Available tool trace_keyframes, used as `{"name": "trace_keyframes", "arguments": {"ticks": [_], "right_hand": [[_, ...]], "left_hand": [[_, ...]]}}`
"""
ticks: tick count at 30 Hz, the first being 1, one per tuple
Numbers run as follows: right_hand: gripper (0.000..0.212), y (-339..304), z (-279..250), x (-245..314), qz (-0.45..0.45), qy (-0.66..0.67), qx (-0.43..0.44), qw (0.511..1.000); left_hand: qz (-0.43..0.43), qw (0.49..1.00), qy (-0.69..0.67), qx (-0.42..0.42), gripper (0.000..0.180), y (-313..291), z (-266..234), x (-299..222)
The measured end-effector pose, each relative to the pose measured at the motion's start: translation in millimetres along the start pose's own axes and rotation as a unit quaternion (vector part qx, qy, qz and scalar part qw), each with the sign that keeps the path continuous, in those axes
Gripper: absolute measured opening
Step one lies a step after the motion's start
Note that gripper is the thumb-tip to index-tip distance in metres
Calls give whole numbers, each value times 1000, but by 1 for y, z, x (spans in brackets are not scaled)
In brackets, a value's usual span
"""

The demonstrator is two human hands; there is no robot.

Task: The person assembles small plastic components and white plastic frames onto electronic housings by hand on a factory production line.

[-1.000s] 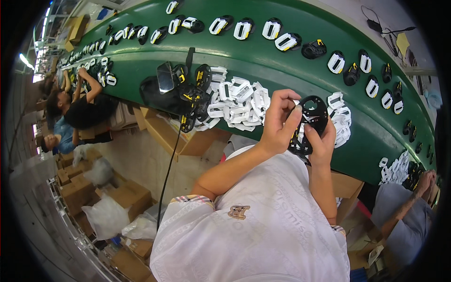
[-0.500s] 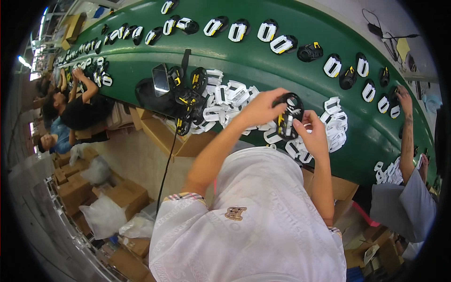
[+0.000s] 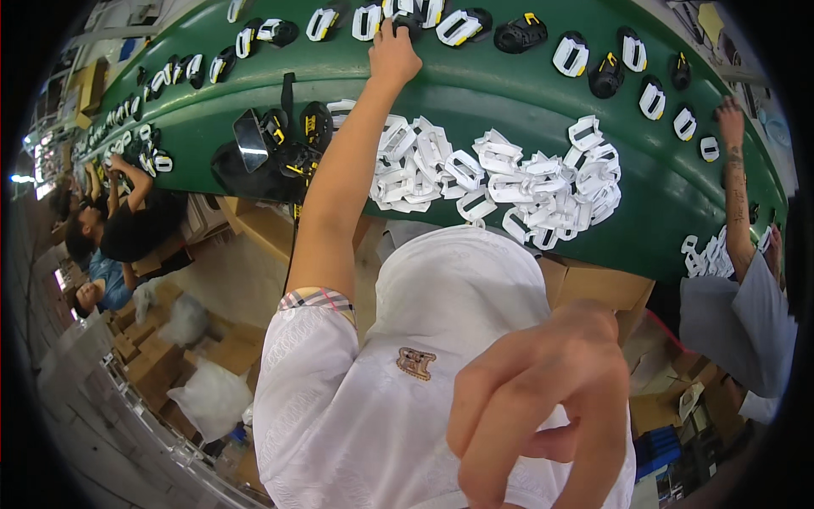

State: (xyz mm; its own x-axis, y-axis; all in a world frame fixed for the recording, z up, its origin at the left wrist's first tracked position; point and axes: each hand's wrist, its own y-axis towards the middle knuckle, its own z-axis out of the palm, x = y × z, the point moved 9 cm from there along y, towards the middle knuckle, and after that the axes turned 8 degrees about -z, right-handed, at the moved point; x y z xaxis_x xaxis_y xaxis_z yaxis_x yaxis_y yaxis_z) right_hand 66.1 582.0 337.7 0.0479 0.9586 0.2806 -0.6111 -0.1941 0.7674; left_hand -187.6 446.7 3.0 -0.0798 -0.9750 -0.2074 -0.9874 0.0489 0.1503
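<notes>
My left hand (image 3: 393, 58) reaches to the far row on the green work surface, its fingers on a black oval part (image 3: 409, 27) with a white frame beside it. The fingers cover much of that part. My right hand (image 3: 543, 390) is raised close to the head camera, in front of my white shirt. Its fingers are bent and apart, with nothing visible between them; some fingertips run past the lower edge. A heap of loose white plastic frames (image 3: 517, 182) lies on the near side of the surface.
Black parts with yellow bits (image 3: 317, 127) and a phone (image 3: 250, 140) lie left of the heap. More black-and-white parts (image 3: 571, 55) line the far side. A co-worker's arm (image 3: 736, 170) reaches in at right; people sit at left. Cardboard boxes (image 3: 593, 288) stand below the edge.
My left hand has moved from above the heap to the far row, carrying the black part there. My right hand has let go and come back, up close to the camera. The view has shifted.
</notes>
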Motion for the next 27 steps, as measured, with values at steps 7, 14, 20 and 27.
{"name": "trace_keyframes", "arguments": {"ticks": [7,14,20,27], "right_hand": [[29,-20,1,-2,-142,101,-138,975],[24,-19,-4,-1,-92,44,-126,987],[22,-57,-36,-11,117,-45,-138,982],[29,-208,-169,46,230,-398,-420,783]], "left_hand": [[128,972,-192,33,27,-80,-6,-75],[282,924,-145,214,47,-174,30,-153],[301,926,-152,172,58,-175,21,-158],[108,869,-472,105,62,-162,-90,-141]]}}
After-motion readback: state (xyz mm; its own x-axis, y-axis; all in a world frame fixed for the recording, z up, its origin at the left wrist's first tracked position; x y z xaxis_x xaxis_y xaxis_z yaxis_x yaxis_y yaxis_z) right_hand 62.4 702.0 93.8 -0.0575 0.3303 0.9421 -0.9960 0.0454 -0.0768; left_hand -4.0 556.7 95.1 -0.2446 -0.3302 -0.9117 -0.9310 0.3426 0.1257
